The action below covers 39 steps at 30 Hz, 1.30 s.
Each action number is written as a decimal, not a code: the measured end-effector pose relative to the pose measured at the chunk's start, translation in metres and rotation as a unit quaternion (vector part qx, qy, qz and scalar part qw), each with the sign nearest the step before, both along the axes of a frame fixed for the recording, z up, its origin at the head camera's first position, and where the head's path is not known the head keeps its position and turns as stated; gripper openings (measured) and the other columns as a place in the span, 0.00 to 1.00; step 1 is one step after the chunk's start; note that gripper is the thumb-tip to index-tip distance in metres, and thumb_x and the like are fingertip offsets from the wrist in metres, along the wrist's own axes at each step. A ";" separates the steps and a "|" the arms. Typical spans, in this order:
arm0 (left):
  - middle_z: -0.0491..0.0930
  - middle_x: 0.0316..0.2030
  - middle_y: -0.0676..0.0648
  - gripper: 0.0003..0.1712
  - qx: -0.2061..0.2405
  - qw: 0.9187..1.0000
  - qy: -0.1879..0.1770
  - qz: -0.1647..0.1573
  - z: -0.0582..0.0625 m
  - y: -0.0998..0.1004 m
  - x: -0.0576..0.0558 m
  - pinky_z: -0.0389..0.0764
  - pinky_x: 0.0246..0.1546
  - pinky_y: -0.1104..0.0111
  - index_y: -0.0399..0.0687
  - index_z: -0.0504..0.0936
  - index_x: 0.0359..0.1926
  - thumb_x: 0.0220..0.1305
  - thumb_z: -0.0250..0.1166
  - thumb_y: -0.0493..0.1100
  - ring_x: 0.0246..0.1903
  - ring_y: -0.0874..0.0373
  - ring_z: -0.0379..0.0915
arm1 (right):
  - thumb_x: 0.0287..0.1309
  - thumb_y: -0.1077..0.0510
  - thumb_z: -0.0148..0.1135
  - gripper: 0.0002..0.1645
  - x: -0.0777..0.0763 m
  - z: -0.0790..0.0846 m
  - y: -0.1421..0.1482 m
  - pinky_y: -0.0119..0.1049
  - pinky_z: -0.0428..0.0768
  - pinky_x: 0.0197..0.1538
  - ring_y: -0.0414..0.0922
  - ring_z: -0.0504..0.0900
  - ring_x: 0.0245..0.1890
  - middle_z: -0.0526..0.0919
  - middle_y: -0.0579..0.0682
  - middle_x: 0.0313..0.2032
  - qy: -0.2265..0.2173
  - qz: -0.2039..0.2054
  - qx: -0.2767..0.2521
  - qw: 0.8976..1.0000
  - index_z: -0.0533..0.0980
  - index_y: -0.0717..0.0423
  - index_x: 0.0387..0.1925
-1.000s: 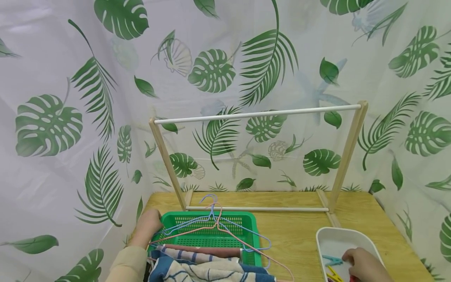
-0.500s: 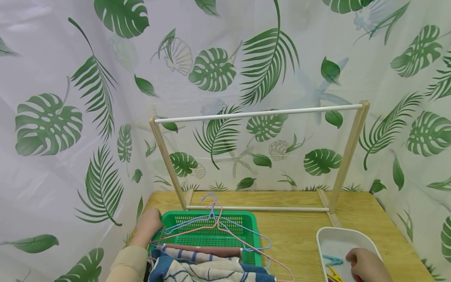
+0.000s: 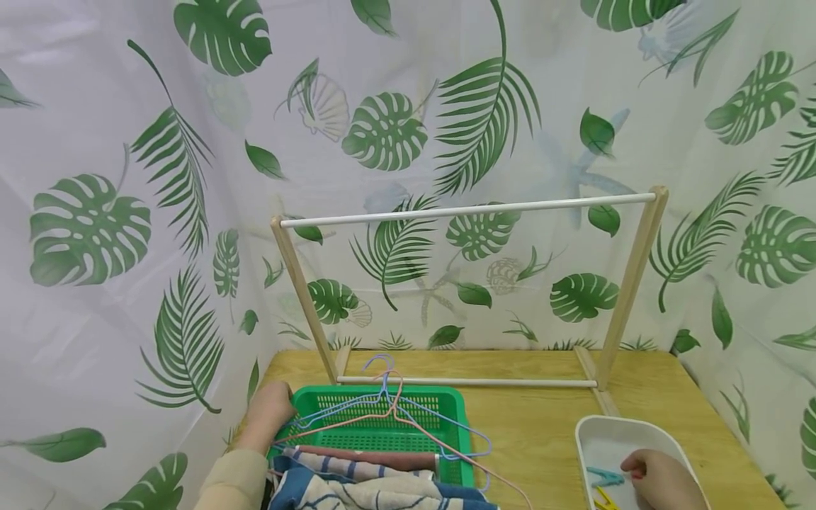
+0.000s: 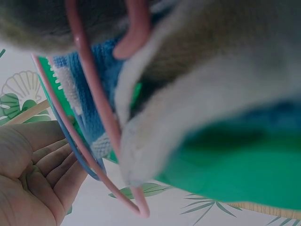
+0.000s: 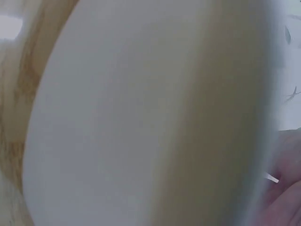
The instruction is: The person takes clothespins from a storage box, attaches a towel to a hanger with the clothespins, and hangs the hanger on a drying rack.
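My left hand (image 3: 272, 407) holds the left rim of the green basket (image 3: 455, 400). In the left wrist view its fingers reach the basket's side beside a pink hanger (image 4: 94, 89). A blue hanger also lies across the basket, over folded cloths, with a blue-and-white towel (image 3: 382, 496) nearest me. My right hand (image 3: 666, 480) is inside the white tray (image 3: 583, 453), its fingers curled, with a bit of red clothespin (image 3: 637, 475) showing at the fingertips. Beside it lie a blue clothespin (image 3: 605, 477) and a yellow clothespin (image 3: 605, 500). The right wrist view is mostly filled by the tray's blurred wall.
Behind the basket stands a wooden rack with a white top rail (image 3: 472, 210) and a lower rail (image 3: 510, 382). Wooden tabletop (image 3: 529, 432) shows between basket and tray. A leaf-patterned curtain (image 3: 408, 283) closes off the back and sides.
My right hand has shifted slightly within the tray, and a red bit now shows at its fingertips. The left hand and basket stay in place; the head view tilts slightly.
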<state>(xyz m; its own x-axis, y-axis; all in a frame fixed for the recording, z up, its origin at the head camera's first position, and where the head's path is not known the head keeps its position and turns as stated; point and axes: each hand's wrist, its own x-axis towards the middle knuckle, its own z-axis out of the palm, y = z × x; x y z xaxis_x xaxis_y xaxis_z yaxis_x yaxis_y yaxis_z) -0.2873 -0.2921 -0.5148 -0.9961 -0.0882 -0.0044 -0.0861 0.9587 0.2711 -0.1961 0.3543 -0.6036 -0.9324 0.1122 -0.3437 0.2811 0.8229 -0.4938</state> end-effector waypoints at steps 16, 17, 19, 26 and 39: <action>0.80 0.26 0.45 0.10 -0.009 1.000 -0.010 0.008 -0.002 0.001 0.000 0.81 0.35 0.53 0.41 0.79 0.26 0.48 0.75 0.34 0.28 0.50 0.75 | 0.59 0.64 0.70 0.07 -0.004 0.000 0.006 0.44 0.79 0.39 0.46 0.79 0.34 0.86 0.50 0.33 0.093 0.034 0.030 0.995 0.87 0.64 0.37; 0.80 0.26 0.45 0.10 -0.010 1.000 -0.010 0.008 -0.002 0.001 0.000 0.81 0.35 0.53 0.41 0.80 0.27 0.49 0.75 0.35 0.28 0.50 0.75 | 0.58 0.63 0.71 0.07 -0.004 0.000 0.006 0.46 0.80 0.40 0.47 0.79 0.35 0.86 0.51 0.33 0.093 0.032 0.036 0.994 0.87 0.64 0.37; 0.80 0.27 0.45 0.09 -0.012 1.000 -0.010 0.010 -0.002 0.002 0.000 0.81 0.35 0.53 0.41 0.80 0.27 0.49 0.75 0.35 0.29 0.50 0.75 | 0.59 0.62 0.72 0.08 -0.003 0.002 0.005 0.49 0.81 0.41 0.48 0.78 0.35 0.85 0.53 0.33 0.087 0.024 0.039 0.995 0.87 0.64 0.37; 0.79 0.26 0.46 0.09 -0.015 1.000 -0.012 0.012 -0.002 0.002 0.000 0.81 0.36 0.53 0.41 0.80 0.28 0.49 0.75 0.35 0.28 0.50 0.75 | 0.61 0.58 0.73 0.10 0.001 0.007 0.002 0.49 0.82 0.40 0.46 0.79 0.33 0.85 0.49 0.31 0.079 -0.003 0.027 0.997 0.86 0.64 0.37; 0.80 0.28 0.45 0.08 -0.005 0.999 -0.028 0.021 -0.004 0.000 0.000 0.80 0.37 0.53 0.38 0.83 0.31 0.54 0.75 0.36 0.30 0.50 0.74 | 0.66 0.61 0.68 0.06 0.001 0.009 -0.003 0.40 0.78 0.36 0.41 0.78 0.30 0.84 0.43 0.24 0.128 0.005 0.006 0.992 0.85 0.62 0.37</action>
<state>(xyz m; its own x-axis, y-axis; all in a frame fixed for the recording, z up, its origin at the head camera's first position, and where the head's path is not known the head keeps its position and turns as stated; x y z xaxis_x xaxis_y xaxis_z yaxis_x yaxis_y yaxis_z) -0.2869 -0.2916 -0.5189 -0.9898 -0.1297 -0.0595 -0.1407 0.9567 0.2549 -0.1949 0.3509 -0.5942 -0.9900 0.1045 -0.0952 0.1395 0.8318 -0.5373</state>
